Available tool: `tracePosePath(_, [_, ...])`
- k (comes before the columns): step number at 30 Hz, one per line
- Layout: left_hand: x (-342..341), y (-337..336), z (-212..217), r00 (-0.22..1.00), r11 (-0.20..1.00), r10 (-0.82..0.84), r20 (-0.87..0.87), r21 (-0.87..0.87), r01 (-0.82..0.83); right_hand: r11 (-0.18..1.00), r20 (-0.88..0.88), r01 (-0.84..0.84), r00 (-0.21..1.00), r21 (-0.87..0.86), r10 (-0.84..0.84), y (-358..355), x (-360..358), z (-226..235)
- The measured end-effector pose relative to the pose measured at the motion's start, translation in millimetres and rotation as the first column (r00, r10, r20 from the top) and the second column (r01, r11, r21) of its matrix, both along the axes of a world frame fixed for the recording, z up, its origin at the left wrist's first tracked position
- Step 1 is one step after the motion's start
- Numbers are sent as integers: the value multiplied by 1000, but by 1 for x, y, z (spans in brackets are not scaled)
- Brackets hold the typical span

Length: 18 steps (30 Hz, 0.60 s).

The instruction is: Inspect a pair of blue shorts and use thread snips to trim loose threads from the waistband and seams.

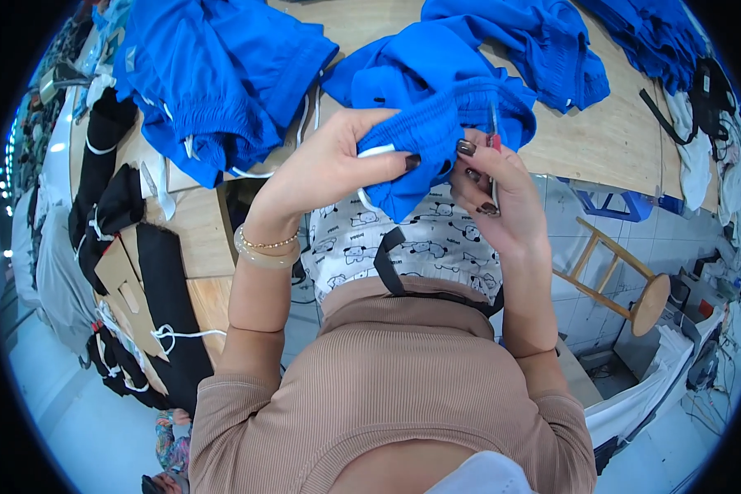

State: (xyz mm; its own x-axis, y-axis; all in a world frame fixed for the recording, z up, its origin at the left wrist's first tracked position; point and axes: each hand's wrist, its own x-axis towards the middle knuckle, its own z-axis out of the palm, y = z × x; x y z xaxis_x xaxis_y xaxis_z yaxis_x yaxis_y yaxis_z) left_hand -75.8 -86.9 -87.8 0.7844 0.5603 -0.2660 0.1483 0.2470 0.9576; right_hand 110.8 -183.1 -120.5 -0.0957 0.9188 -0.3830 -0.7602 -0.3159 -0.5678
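Note:
Blue shorts (pixel 403 177) with a gathered elastic waistband are held up in front of my body. My left hand (pixel 337 160) is closed on the waistband, its thumb pressed on the cloth beside a white drawstring (pixel 376 151). On the other side of the band, my right hand (pixel 502 185) is closed, with fingertips against the blue cloth. A slim tool with a metal blade and a red part (pixel 494 142) sticks up from the right hand; its lower part is hidden by the fingers, so its exact kind is unclear.
More blue garments (pixel 214 74) with white cords lie on the wooden table (pixel 589 148), left and far right. Black cloth pieces (pixel 166 288) and a cardboard pattern (pixel 128 300) are at the left. A wooden stool (pixel 650 303) lies tipped on the right. Another person (pixel 171 445) is at lower left.

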Motion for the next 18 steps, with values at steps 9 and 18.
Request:
tracePosePath(9, [-5, 0, 3, 963, 965, 263, 61, 3, -264, 981, 594, 159, 780, 113, -195, 2, -4, 31])
tracePosePath(18, [0, 6, 5, 976, 968, 207, 65, 130, -214, 982, 713, 18, 686, 187, -148, -14, -15, 49])
